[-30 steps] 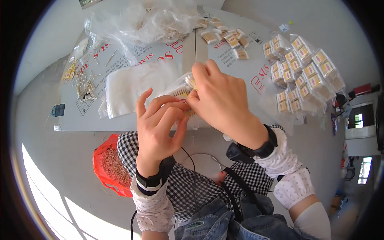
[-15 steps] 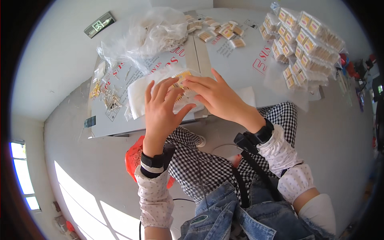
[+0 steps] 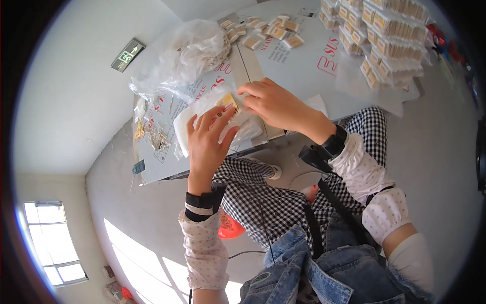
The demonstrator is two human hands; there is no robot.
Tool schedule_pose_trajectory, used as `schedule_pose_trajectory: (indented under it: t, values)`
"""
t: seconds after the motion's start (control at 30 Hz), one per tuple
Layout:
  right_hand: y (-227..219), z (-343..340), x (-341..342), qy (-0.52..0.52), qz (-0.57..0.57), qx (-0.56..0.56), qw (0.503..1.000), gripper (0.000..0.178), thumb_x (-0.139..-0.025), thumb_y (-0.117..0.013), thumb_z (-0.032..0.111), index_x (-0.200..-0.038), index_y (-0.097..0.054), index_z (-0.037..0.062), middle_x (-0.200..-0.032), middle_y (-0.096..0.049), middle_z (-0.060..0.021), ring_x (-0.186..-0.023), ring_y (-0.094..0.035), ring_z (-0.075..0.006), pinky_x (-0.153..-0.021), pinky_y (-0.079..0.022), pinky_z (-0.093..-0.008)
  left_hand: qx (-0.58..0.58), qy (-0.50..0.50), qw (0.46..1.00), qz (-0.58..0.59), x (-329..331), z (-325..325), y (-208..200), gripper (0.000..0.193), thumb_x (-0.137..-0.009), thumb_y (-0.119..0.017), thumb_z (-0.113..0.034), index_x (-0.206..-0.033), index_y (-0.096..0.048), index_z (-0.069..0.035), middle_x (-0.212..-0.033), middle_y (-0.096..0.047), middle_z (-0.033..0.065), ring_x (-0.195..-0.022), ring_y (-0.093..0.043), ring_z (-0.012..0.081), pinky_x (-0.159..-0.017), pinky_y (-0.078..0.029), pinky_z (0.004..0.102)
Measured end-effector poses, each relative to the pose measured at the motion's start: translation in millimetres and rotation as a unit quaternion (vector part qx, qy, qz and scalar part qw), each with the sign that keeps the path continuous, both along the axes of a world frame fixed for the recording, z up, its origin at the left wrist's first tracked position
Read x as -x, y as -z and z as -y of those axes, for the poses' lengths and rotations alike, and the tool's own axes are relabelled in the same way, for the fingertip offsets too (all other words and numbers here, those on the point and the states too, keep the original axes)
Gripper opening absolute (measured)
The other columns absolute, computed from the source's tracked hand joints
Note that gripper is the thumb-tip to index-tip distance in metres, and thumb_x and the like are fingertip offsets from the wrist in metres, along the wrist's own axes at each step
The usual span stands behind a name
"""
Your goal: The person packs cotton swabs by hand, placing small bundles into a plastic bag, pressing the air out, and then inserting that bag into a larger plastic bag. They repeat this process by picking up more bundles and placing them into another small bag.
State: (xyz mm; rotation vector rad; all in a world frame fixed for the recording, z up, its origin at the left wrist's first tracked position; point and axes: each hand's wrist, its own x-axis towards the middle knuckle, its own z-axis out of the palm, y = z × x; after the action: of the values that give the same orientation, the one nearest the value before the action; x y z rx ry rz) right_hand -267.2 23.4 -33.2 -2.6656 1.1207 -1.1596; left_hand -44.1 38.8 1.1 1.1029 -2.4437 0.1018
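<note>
A pack of cotton swabs with a yellow label lies on a stack of clear plastic bags at the table's near edge. Over its lower left side reaches my left hand, its fingers apart and the fingertips at the pack; whether they press on it is hard to tell. Just right of the pack, my right hand is raised with its fingers curled together in a pinch. What sits between those fingertips, if anything, cannot be made out.
Bagged swab packs are stacked high at the far right. Several single packs lie at the back, beside a large clear bag of swabs. Loose swabs are scattered on the left. A red bag is below the table.
My right hand has drawn up and away from the pack, its fingers curling in. My left hand stays by the pack, fingers still spread. The whole view has shifted and tilted.
</note>
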Motion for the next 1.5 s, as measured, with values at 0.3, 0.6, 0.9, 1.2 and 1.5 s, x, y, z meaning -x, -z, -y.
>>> schedule_pose_trajectory:
  t: [0.3, 0.6, 0.9, 1.2, 1.5]
  values:
    - [-2.6, -0.6, 20.5, -0.032, 0.122, -0.038, 0.991, 0.013, -0.08, -0.072, 0.01, -0.078, -0.06, 0.0052, -0.106, -0.061, -0.0042, -0.094, -0.059, -0.0253, -0.085, -0.046, -0.0379, 0.013, 0.04, 0.999, -0.028, 17.3, 2.5, 0.3, 0.035, -0.081, -0.074, -0.018, -0.115, -0.069, -0.012, -0.114, -0.065, 0.0035, -0.112, -0.06, 0.0245, -0.102, -0.037, 0.0455]
    - [-5.0, 4.3, 35.4, -0.075, 0.128, -0.06, 0.987, 0.016, -0.084, -0.066, 0.007, -0.084, -0.051, 0.0006, -0.091, -0.054, -0.0091, -0.078, -0.058, -0.0295, -0.068, -0.047, -0.0393, -0.014, 0.069, 0.996, -0.046, 49.9, 3.4, 11.2, 0.04, -0.083, -0.069, -0.008, -0.123, -0.065, -0.008, -0.128, -0.06, 0.0118, -0.115, -0.06, 0.0277, -0.095, -0.048, 0.0422]
    - [-13.9, 5.3, 83.3, -0.048, 0.158, -0.103, 0.981, 0.012, -0.088, -0.062, 0.006, -0.09, -0.052, -0.0006, -0.103, -0.055, -0.0066, -0.081, -0.06, -0.0261, -0.07, -0.048, -0.0365, -0.051, 0.084, 0.988, -0.117, 95.1, 22.5, 25.3, 0.027, -0.085, -0.07, -0.009, -0.112, -0.07, -0.005, -0.116, -0.064, 0.0101, -0.105, -0.061, 0.0287, -0.093, -0.048, 0.0383]
    - [15.3, 3.9, 98.2, -0.024, 0.275, -0.102, 0.956, 0.012, -0.091, -0.062, 0.006, -0.097, -0.054, 0.0014, -0.116, -0.057, -0.0068, -0.094, -0.061, -0.024, -0.077, -0.05, -0.0337, -0.078, 0.015, 0.991, -0.112, 110.8, 45.5, 11.0, 0.021, -0.087, -0.073, -0.02, -0.105, -0.077, -0.009, -0.132, -0.06, 0.0139, -0.12, -0.052, 0.0276, -0.103, -0.038, 0.0424]
    - [128.5, -15.5, 85.2, 0.071, 0.494, -0.341, 0.797, 0.043, -0.089, -0.064, 0.007, -0.13, -0.049, 0.0042, -0.132, -0.054, -0.0107, -0.118, -0.056, -0.0244, -0.096, -0.048, -0.0364, -0.199, -0.072, 0.929, -0.304, 92.4, 55.2, 32.8, 0.02, -0.093, -0.067, -0.01, -0.109, -0.073, 0.001, -0.106, -0.073, 0.0087, -0.098, -0.065, 0.0136, -0.082, -0.053, 0.0254]
